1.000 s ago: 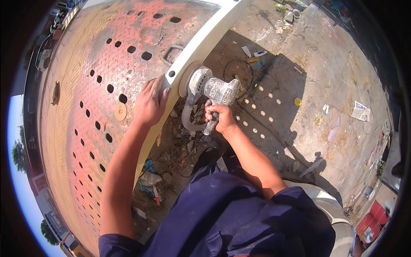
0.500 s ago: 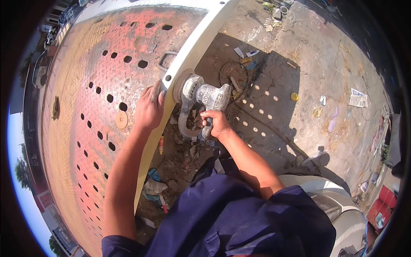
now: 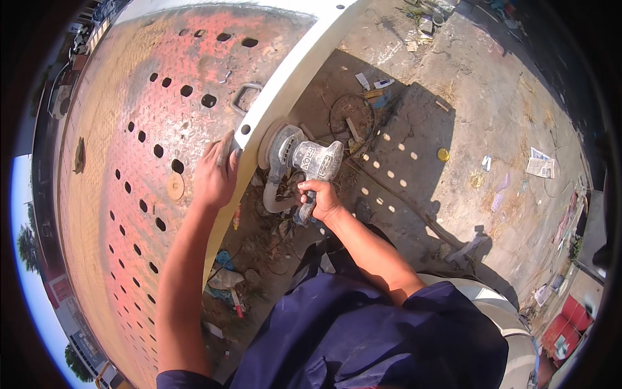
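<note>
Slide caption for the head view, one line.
Right hand holds a dusty disc sander to the side of a pale beam; left hand rests at the perforated platform edge.

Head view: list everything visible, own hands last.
perforated deck: one, red and yellow, left
rail: one, white and cream, along deck
sander: one, grey-white, at rail's side
loose disc: one, tan, on deck
metal loop: one, grey, on deck
ground: one, grey, right
newspaper: one, pale, right
round object: one, yellow, right
small litter: many, mixed colours, ground
red objects: count unclear, red, lower right
shirt: one, dark blue, bottom
left hand: one, bare, on rail's edge
right hand: one, bare, holding sander
</note>
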Tool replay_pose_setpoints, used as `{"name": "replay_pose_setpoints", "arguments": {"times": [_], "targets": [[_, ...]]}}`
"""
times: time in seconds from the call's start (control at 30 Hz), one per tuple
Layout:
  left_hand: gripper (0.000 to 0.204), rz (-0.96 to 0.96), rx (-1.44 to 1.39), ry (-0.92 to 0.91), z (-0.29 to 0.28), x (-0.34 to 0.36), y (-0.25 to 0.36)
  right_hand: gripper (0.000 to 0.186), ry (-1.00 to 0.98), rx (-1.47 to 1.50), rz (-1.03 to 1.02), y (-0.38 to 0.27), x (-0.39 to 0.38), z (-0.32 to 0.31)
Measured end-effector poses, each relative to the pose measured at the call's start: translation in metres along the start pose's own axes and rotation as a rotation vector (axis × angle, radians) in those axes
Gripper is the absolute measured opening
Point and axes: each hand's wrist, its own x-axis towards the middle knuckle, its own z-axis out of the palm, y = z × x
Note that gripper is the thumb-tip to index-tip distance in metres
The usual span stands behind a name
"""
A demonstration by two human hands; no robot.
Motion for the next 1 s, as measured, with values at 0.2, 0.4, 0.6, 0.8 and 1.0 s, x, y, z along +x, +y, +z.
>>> {"name": "replay_pose_setpoints", "arguments": {"times": [0.2, 0.4, 0.6, 0.8, 1.0], "targets": [[0.043, -0.062, 0.038, 0.006, -0.003, 0.001, 0.006, 0.019, -0.038, 0.042, -0.012, -0.053, 0.014, 0.010], [0.044, -0.081, 0.039, -0.011, -0.003, 0.004, 0.010, 0.018, -0.130, 0.055, -0.039, -0.089, 0.030, 0.005], [0.040, -0.116, 0.021, -0.030, -0.003, 0.004, 0.013, 0.021, -0.004, 0.022, 0.112, -0.038, -0.006, 0.013], [0.041, -0.107, 0.042, -0.022, -0.001, 0.005, 0.009, 0.023, -0.053, 0.118, 0.001, -0.083, 0.027, 0.005], [0.041, -0.102, 0.023, -0.034, -0.001, 0.007, 0.011, 0.020, -0.072, 0.095, 0.051, -0.053, 0.004, 0.012]]}}
